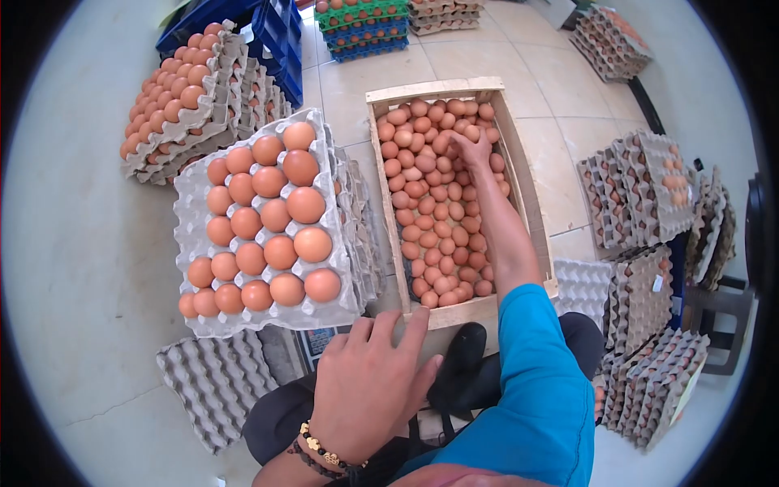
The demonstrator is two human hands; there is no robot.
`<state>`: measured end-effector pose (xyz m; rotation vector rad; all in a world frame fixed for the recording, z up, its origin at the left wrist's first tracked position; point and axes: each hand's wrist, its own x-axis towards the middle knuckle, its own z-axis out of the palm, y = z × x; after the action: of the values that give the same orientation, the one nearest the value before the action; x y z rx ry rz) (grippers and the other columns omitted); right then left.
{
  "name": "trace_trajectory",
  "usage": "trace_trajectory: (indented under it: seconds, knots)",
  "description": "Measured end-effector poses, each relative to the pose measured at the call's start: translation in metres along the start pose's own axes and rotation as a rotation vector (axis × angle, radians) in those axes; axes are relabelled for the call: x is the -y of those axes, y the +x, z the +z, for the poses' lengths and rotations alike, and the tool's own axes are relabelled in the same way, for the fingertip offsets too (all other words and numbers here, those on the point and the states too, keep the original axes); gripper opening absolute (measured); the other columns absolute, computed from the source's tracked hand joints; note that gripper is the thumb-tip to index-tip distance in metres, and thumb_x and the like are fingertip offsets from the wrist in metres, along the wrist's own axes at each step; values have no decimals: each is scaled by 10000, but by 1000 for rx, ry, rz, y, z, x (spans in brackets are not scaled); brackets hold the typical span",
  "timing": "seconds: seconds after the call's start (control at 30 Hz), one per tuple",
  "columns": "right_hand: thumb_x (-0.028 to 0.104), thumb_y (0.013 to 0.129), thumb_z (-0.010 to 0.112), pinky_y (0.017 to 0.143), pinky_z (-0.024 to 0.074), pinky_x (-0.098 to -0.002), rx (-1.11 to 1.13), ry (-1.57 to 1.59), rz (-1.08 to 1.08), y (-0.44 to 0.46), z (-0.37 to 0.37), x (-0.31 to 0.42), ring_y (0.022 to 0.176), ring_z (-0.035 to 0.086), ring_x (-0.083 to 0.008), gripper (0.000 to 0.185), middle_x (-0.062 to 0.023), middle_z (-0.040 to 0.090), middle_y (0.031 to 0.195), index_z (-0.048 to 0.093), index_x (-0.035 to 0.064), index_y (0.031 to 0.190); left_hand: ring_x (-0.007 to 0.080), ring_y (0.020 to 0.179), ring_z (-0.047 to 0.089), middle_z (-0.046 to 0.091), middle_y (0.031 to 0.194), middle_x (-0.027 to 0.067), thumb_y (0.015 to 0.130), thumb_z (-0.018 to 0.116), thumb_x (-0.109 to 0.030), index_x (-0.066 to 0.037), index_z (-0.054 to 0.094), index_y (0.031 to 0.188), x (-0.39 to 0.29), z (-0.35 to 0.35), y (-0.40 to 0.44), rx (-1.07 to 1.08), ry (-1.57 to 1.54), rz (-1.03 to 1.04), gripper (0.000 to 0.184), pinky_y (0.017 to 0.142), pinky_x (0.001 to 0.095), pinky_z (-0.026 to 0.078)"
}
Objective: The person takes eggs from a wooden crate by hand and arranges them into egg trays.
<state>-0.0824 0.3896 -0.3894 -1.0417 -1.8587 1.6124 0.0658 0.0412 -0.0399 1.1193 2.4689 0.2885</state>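
My right hand [472, 152] reaches into the far half of a wooden crate [531, 203] filled with loose brown eggs [442, 209]. Its fingers curl round eggs near the far right side, and the fingertips are partly hidden. My left hand [369, 381], with beaded bracelets on the wrist, hovers palm down near the crate's front left corner. Its fingers are spread and it holds nothing. Left of the crate is a stack of grey egg trays [195, 235]. Several rows of brown eggs [276, 215] sit in the top tray, whose left cells are bare.
Another stack of filled egg trays [174, 93] leans by a blue plastic crate [276, 49] at the upper left. A bare tray [217, 385] lies at the lower left. More tray stacks [641, 191] line the right side. Green and blue trays [365, 32] stand at the back.
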Motion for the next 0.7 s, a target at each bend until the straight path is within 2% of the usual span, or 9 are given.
trace_trajectory:
  seconds: [0.07,0.13,0.27,0.47,0.5,0.7]
  knots:
    - [306,714,784,587,520,-311,79,292,198,-3,-8,0,823,601,-172,486,-88,595,999,541,126,1094,253,889,627,618,1067,79,846,680,-340,-94,576,1232,0,1,0,-4,-3,4,470,707,373,529]
    - [277,778,731,541,489,-274,233,556,273,2,-18,-9,803,616,-150,380,-69,617,943,550,139,1082,257,886,629,623,1065,84,845,682,-339,-93,575,1232,0,2,0,-7,0,6,471,708,373,531]
    - [246,811,683,526,473,-263,435,932,390,1,-38,-21,765,609,-167,353,-65,604,879,536,138,1113,259,890,636,633,1068,83,844,686,-337,-97,577,1227,0,5,1,-15,-6,15,465,712,373,534]
    - [258,766,698,523,471,-265,591,1018,379,-28,-56,-10,815,622,-249,436,-124,586,983,525,116,1140,277,872,648,638,1039,86,841,692,-340,-108,586,1209,2,7,4,-12,-35,4,447,708,389,536]
    - [251,756,687,523,468,-266,636,1038,389,-33,-57,-7,834,628,-269,490,-120,586,1006,518,112,1195,284,867,647,636,1029,92,841,692,-335,-104,586,1208,3,7,5,-14,-44,5,446,705,392,535]
    - [247,710,668,517,460,-282,932,1043,337,-103,-82,67,883,640,-290,568,-127,569,1090,506,119,1240,324,892,629,625,989,122,848,682,-285,-88,581,1207,8,4,6,-113,-115,50,422,732,420,515]
